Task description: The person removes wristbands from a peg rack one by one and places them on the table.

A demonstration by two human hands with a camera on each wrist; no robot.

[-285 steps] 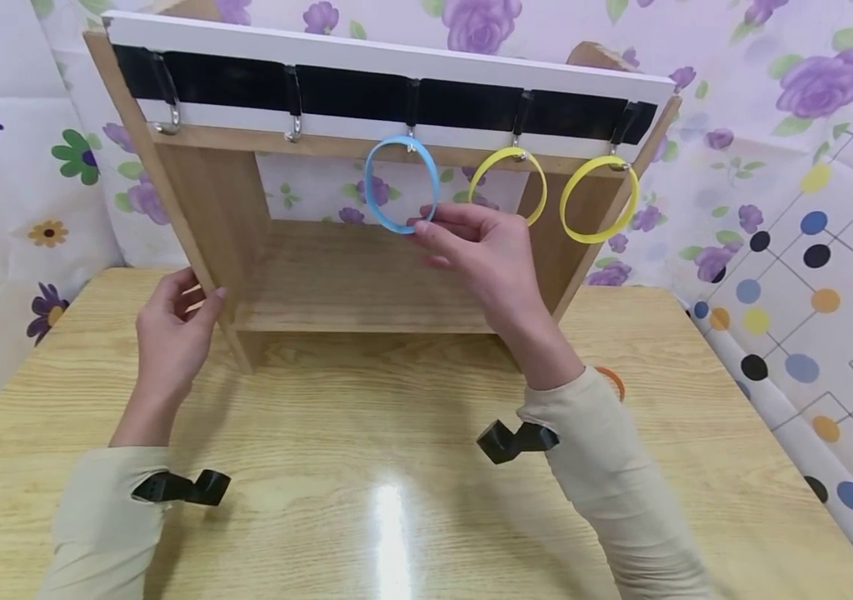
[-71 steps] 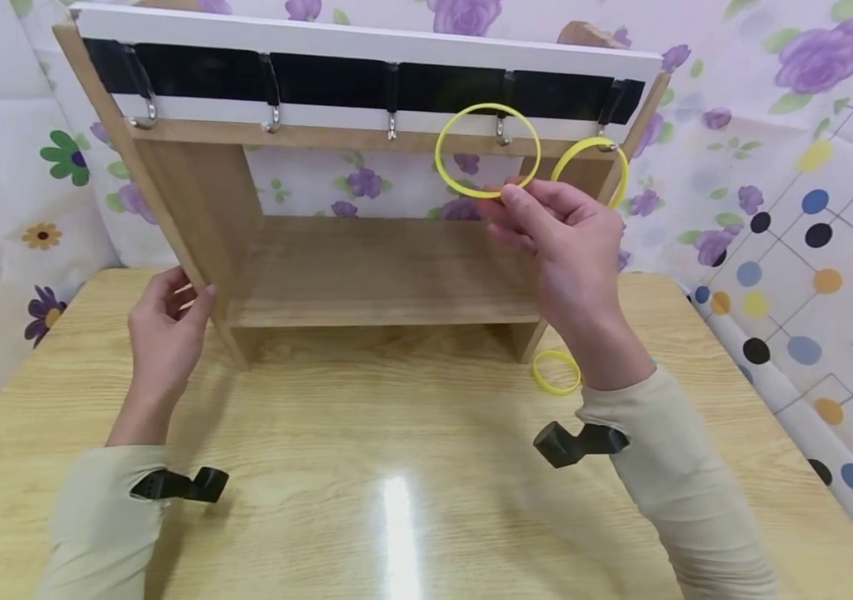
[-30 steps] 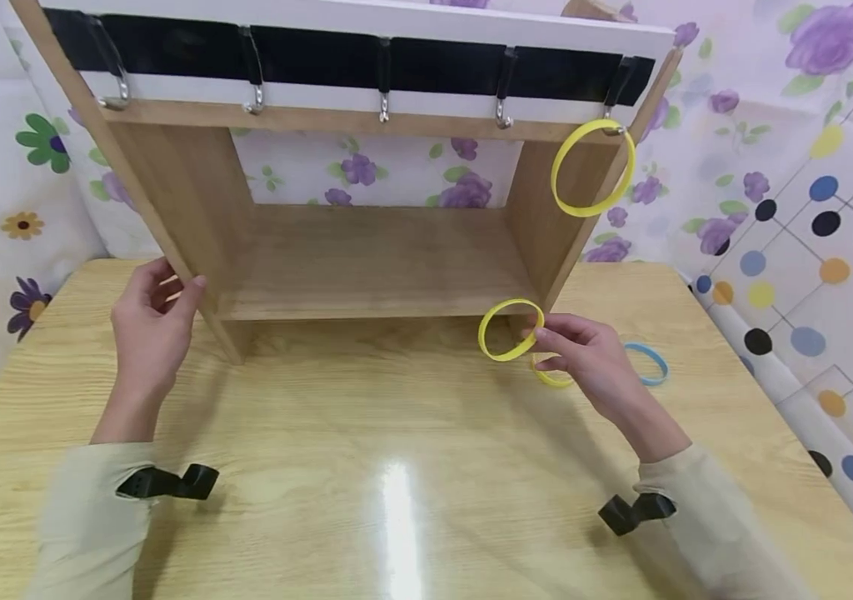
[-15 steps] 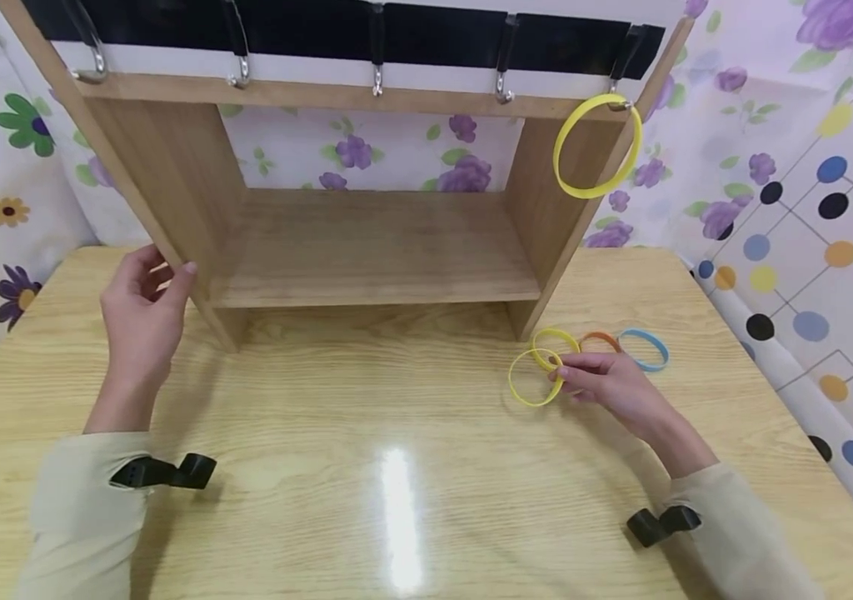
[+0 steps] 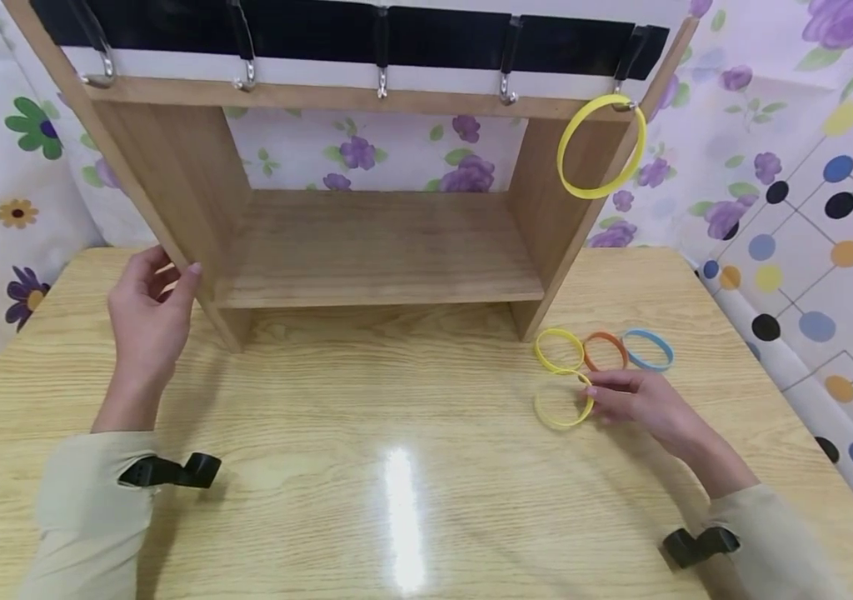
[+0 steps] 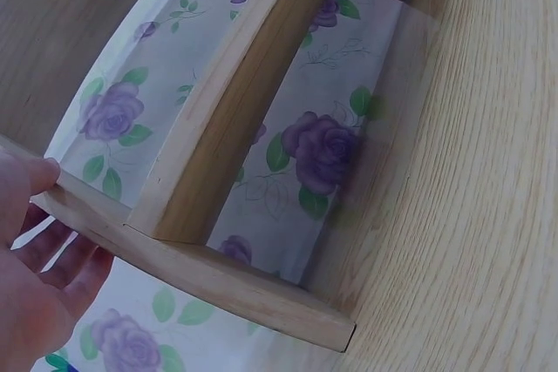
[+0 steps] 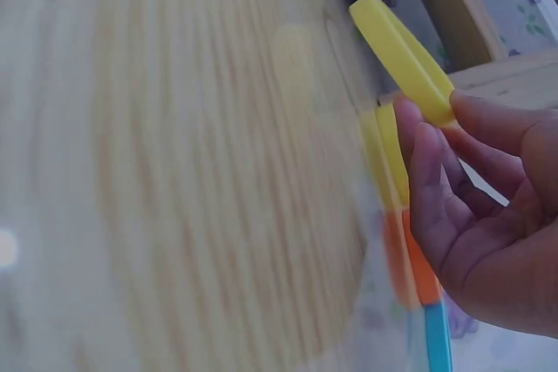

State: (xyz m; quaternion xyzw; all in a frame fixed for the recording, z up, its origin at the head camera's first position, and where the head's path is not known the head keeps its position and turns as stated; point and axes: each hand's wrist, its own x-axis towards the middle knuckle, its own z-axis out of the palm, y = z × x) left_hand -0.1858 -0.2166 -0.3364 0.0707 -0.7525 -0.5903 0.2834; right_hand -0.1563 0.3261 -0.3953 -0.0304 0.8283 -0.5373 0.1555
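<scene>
In the head view, my right hand [image 5: 644, 408] pinches a yellow ring [image 7: 405, 58] between thumb and fingers, low over the table at the right. Just behind it a second yellow ring [image 5: 537, 348], an orange ring [image 5: 605, 336] and a blue ring [image 5: 651, 367] lie in a row on the tabletop. My left hand [image 5: 147, 312] grips the front edge of the left side panel of a wooden shelf [image 5: 381, 250]; the left wrist view shows its thumb on the panel [image 6: 209, 280]. Another yellow ring [image 5: 584, 195] hangs from the rightmost hook.
A black strip [image 5: 306, 33] with several metal hooks runs along the shelf's top front. The other hooks, such as the middle hook [image 5: 381, 83], bear no ring. The wooden table [image 5: 306, 467] reaches forward; patterned sheets [image 5: 794, 317] stand behind and to the right.
The blue ring and one yellow ring have left their hooks. My right hand has brought the yellow ring down from the hook strip to beside the rings on the table. My left hand keeps its grip.
</scene>
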